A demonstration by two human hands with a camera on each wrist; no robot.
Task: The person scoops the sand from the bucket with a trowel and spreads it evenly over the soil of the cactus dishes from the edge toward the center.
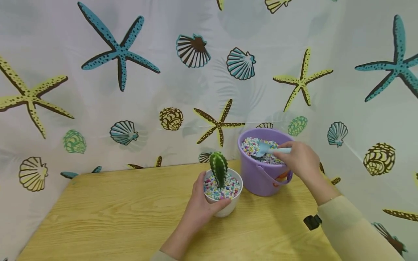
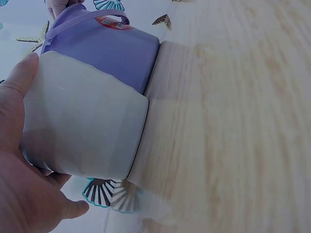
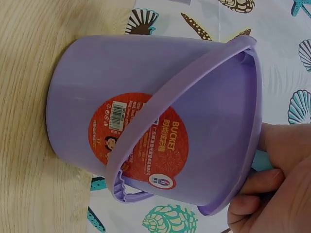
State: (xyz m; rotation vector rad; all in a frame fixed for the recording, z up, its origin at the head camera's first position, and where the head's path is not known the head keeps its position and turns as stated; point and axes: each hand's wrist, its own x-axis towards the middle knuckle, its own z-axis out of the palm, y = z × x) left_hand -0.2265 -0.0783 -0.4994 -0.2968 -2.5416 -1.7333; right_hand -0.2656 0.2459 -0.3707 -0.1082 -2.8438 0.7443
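Wood-grain surface carries everything. Nearest, the left hand wraps its fingers around a white pot — a green cactus stands upright in it among coloured pebbles. At two o'clock from the pot, just beside it, sits a purple bucket of the same pebbles; over it the right hand grips a pale blue scoop, its blade down in the pebbles.
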